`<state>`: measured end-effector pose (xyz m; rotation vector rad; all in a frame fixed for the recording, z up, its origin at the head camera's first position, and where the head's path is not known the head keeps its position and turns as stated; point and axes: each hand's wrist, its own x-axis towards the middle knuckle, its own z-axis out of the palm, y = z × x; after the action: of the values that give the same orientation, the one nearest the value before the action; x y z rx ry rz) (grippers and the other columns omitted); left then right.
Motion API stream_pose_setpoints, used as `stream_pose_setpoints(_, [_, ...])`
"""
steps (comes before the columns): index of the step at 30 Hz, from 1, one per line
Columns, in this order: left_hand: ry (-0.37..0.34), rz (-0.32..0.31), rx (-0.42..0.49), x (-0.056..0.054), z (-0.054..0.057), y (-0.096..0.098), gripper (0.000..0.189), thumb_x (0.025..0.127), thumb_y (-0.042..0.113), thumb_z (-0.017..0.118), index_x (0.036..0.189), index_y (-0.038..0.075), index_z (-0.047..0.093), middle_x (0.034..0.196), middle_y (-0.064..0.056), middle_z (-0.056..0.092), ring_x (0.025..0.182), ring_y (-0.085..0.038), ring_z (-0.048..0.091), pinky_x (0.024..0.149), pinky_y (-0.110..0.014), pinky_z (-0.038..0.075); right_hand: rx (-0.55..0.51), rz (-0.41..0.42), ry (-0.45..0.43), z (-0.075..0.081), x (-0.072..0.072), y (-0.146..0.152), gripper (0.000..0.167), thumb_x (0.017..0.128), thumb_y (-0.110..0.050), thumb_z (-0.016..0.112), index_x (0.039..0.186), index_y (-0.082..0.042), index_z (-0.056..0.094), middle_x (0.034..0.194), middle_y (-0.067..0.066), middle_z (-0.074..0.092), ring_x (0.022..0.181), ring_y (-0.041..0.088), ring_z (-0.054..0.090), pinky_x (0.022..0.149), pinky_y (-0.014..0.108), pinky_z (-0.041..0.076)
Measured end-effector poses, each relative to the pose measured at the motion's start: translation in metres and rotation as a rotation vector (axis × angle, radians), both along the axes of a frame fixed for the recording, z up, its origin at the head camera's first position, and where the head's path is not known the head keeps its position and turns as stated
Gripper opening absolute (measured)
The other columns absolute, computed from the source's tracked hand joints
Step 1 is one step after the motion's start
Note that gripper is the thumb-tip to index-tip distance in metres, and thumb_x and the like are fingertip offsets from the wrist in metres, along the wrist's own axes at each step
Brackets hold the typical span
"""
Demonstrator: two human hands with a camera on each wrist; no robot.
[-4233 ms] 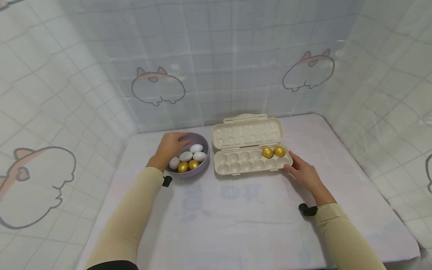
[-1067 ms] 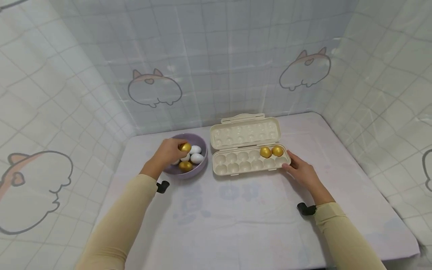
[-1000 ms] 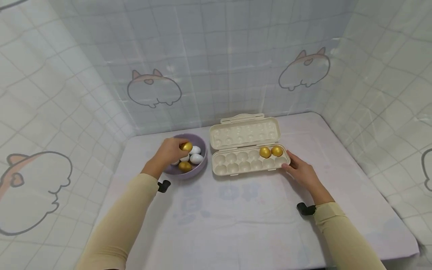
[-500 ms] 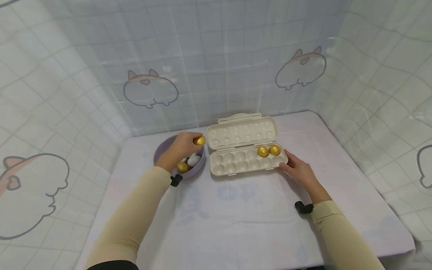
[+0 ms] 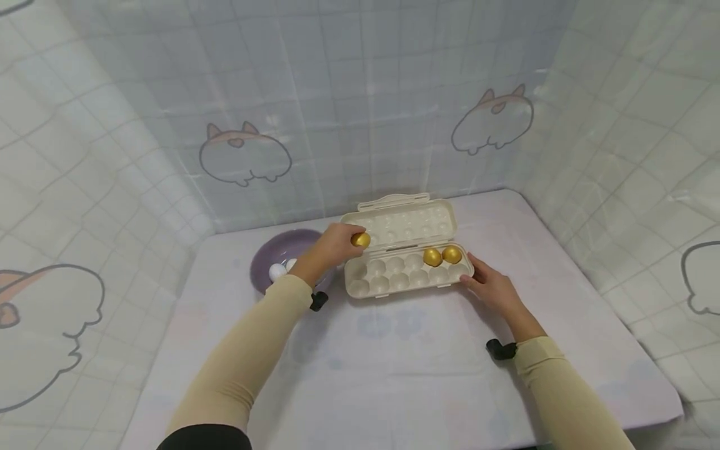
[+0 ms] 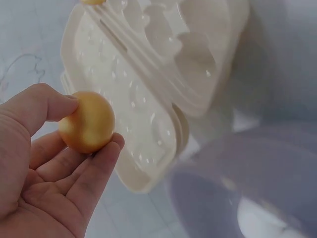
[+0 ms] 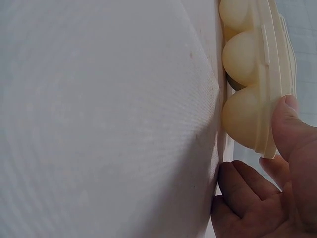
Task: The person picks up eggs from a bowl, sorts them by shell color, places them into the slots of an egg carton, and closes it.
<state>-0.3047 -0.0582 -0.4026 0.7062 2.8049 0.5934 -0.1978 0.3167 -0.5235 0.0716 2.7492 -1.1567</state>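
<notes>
The egg, a gold one, is in the left hand, pinched between thumb and fingertips with the palm clear; such a hold probably serves to leave most of the shell bare. It appears raised over the left end of the carton, near the hinge of the lid. At the carton's right end the right hand grips the edge, thumb against the rim, the lower fingers down by the cloth, likely to stop the carton sliding. The lid lies folded back behind the cups, which leaves both rows open from above. Two other gold eggs sit side by side in the back row's right end. Left of the carton stands the bowl, presumably for the left hand's reach; white eggs lie in it, and the left forearm hides part of it.
</notes>
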Motion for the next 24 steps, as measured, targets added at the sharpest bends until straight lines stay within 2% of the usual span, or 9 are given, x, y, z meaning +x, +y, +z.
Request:
stream_pose_setpoints(3, [-0.002,-0.036,0.008,-0.003,-0.006,0.01,0.044,0.09,0.01,0.071,0.133,0.004,0.07,0.111,-0.01,0.075,0.088,-0.02,0.058,0.08,-0.031,0.048,0.003,-0.003,0.012,0.0,0.001,-0.001,0.08,0.105,-0.052,0.06,0.169,-0.019,0.025,0.165,0.019,0.04,0.155,0.049,0.033,0.123,0.067,0.03])
stream_pose_setpoints(6, [0.0,-0.059,0.015,-0.004,-0.009,0.021,0.037,0.089,0.009,0.071,0.125,0.005,0.072,0.104,-0.008,0.073,0.087,-0.019,0.057,0.079,-0.031,0.048,0.001,-0.01,0.014,0.0,0.002,-0.002,0.08,0.105,-0.051,0.061,0.169,-0.02,0.025,0.166,0.018,0.039,0.155,0.047,0.033,0.124,0.065,0.029])
stream_pose_setpoints(14, [-0.034,-0.053,0.015,-0.003,-0.017,0.047,0.04,0.089,0.01,0.072,0.128,0.001,0.067,0.113,-0.01,0.074,0.094,-0.022,0.063,0.087,-0.034,0.054,-0.003,-0.011,0.003,0.0,0.001,-0.003,0.08,0.105,-0.051,0.061,0.169,-0.02,0.025,0.168,0.018,0.038,0.156,0.047,0.033,0.125,0.064,0.03])
stream_pose_setpoints(20, [-0.045,-0.065,0.009,-0.004,-0.024,0.059,0.039,0.091,0.011,0.074,0.128,0.002,0.068,0.114,-0.01,0.075,0.093,-0.022,0.062,0.085,-0.032,0.053,0.005,-0.011,0.005,-0.003,0.0,-0.001,0.081,0.104,-0.053,0.06,0.169,-0.021,0.025,0.168,0.017,0.037,0.156,0.047,0.033,0.124,0.065,0.03])
stream_pose_setpoints(24, [-0.04,-0.082,-0.019,-0.003,-0.029,0.068,0.038,0.091,0.014,0.075,0.127,0.003,0.07,0.116,-0.009,0.076,0.097,-0.023,0.064,0.09,-0.035,0.054,0.009,-0.014,0.008,-0.004,0.0,-0.001,0.081,0.104,-0.055,0.059,0.169,-0.021,0.025,0.168,0.017,0.037,0.156,0.047,0.033,0.124,0.065,0.031])
